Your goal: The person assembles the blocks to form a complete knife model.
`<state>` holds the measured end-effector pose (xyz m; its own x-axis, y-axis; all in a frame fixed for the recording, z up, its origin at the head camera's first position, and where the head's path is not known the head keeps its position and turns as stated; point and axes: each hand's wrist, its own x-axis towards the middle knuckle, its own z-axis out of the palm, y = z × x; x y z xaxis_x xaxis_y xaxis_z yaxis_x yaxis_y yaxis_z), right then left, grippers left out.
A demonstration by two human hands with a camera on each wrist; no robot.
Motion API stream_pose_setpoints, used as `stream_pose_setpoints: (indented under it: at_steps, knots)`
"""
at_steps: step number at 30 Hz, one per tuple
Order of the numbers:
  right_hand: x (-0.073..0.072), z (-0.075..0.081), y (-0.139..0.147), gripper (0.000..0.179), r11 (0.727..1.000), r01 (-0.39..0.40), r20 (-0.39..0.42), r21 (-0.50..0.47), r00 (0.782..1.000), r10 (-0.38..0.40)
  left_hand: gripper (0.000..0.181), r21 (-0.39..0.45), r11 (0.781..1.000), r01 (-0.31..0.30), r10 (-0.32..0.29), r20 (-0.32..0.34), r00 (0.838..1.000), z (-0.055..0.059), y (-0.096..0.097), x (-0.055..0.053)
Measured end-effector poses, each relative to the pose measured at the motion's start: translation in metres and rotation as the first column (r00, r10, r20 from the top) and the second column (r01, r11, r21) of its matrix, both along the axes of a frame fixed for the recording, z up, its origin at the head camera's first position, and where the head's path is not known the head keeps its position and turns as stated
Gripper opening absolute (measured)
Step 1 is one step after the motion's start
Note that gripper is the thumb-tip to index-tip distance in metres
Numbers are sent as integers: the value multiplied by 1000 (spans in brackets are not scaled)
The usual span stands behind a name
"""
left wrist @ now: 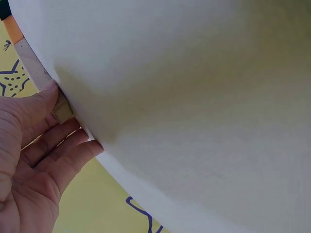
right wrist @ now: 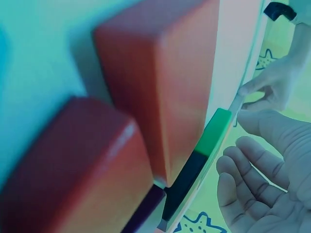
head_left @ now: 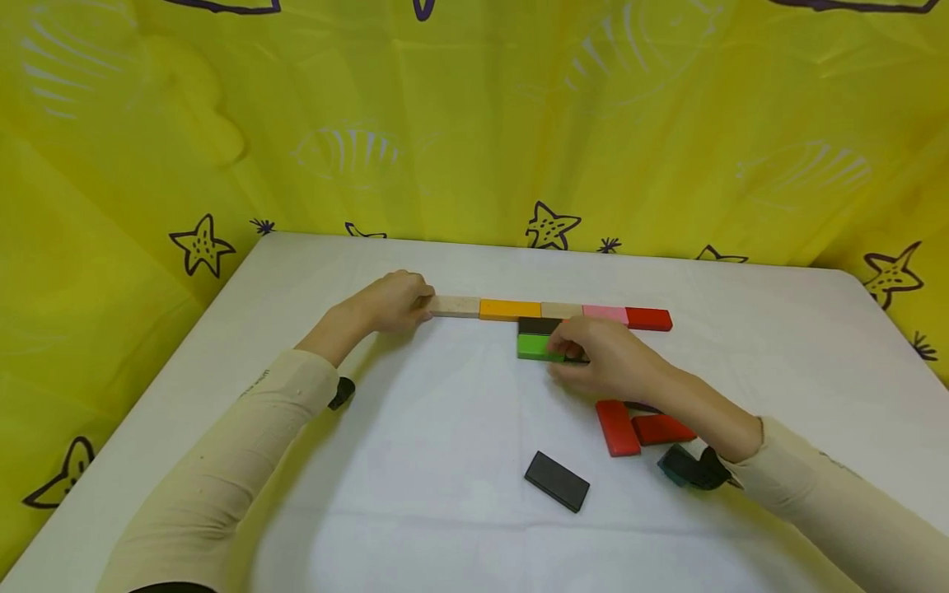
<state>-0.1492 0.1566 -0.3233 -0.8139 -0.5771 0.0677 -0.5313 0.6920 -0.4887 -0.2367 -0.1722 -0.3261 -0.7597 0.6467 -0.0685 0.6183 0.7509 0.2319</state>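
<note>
In the head view a straight row of flat blocks crosses the table. My left hand pinches the outer end of the leftmost beige block, which lies against an orange block. The left wrist view shows the thumb on this block's near side and fingers behind its end. My right hand is over the shorter rows, its fingertips close to a green block and partly covering the blocks beside it. Seen from the right wrist, its fingers are bent loosely with nothing between them. A black block lies behind the green one.
The long row continues with a beige block, a pink block and a red block. Nearer lie loose red blocks, a black block and a dark teal block. A yellow curtain hangs behind the table.
</note>
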Motion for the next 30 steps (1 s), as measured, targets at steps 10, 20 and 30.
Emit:
stream_pose_setpoints:
  at_steps: [10,20,30]
  knots:
    - [30,-1,9,22,999,-2,48,-38,999,4,23,-3,1000,9,-9,-7,1000,0,0,0]
    - [54,-5,22,20,998,-46,-42,-51,998,44,25,5,1000,5,-5,-1,1000,1,1,0]
    - [79,-7,27,25,998,-60,62,-37,996,62,23,7,1000,5,-5,3,1000,0,1,-1]
